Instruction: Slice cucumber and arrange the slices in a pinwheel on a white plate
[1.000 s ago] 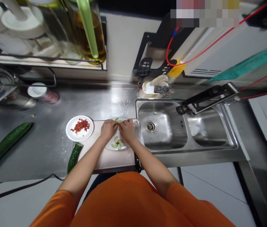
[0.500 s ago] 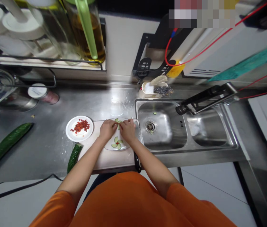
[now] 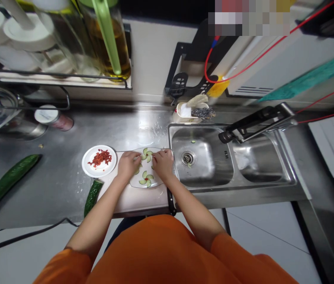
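Observation:
Both my hands are over a clear plate [image 3: 155, 185] on a white cutting board [image 3: 141, 201]. My left hand [image 3: 128, 165] is at the plate's left side, its bent fingers apart and holding nothing I can see. Across from it, my right hand [image 3: 164, 163] has loosely curled fingers over the right side, also with nothing visible in them. Between them lies a far flower of cucumber slices [image 3: 146, 150] with a red centre. A nearer cucumber flower [image 3: 148, 182] has a red centre too. More slices [image 3: 137, 170] show partly beneath my left hand.
Left of the board stands a white dish [image 3: 85, 167] of chopped red bits. A cut cucumber piece [image 3: 92, 199] touches the board; a long cucumber [image 3: 5, 185] lies far left. A black-handled knife [image 3: 171, 203] rests at the board's right edge, beside the sink [image 3: 205, 157].
My hands, which met over the far cucumber flower, have drawn apart to left and right. The flower's red centre now shows between them.

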The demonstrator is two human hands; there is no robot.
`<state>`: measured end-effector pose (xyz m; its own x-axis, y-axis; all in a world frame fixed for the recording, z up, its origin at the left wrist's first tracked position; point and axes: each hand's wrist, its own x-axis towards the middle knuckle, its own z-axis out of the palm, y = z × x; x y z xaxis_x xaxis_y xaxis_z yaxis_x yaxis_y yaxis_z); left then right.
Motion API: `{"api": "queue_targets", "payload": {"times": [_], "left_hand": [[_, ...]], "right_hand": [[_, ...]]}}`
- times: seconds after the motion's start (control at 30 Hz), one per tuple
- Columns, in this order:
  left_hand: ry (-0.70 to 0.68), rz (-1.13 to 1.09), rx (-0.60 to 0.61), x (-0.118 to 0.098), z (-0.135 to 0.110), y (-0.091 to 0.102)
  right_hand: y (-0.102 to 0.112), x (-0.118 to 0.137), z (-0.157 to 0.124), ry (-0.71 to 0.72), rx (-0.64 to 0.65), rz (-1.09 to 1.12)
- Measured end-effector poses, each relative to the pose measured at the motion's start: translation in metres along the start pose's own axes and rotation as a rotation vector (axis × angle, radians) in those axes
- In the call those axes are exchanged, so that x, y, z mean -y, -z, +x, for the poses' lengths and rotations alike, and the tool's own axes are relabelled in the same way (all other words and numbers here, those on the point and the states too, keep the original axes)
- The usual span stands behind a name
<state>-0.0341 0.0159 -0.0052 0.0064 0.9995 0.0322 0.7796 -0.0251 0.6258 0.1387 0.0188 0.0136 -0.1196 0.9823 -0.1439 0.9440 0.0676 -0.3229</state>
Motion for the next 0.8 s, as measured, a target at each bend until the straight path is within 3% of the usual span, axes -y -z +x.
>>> {"api": "queue_targets", "payload": {"times": [0.2, 0.3, 0.43, 0.57, 0.8], "left_hand": [[0.188, -0.071, -0.14, 0.012, -0.056, 0.037], [0.309, -0.08, -0.106, 0.021, -0.091, 0.043], [0.537, -0.253, 0.023, 0.025, -0.125, 0.034], [0.676, -0.415, 0.074, 0.021, -0.135, 0.019], [0.733, -0.684, 0.136, 0.021, -0.123, 0.002]], "right_hand": [[0.014, -0.024, -0.035, -0.092, -0.088, 0.101], [0.011, -0.039, -0.061, -0.089, -0.108, 0.159], [-0.003, -0.048, -0.091, -0.156, -0.095, 0.206], [-0.015, -0.044, -0.106, -0.177, -0.069, 0.243], [-0.023, -0.039, -0.11, -0.18, -0.029, 0.228]]}}
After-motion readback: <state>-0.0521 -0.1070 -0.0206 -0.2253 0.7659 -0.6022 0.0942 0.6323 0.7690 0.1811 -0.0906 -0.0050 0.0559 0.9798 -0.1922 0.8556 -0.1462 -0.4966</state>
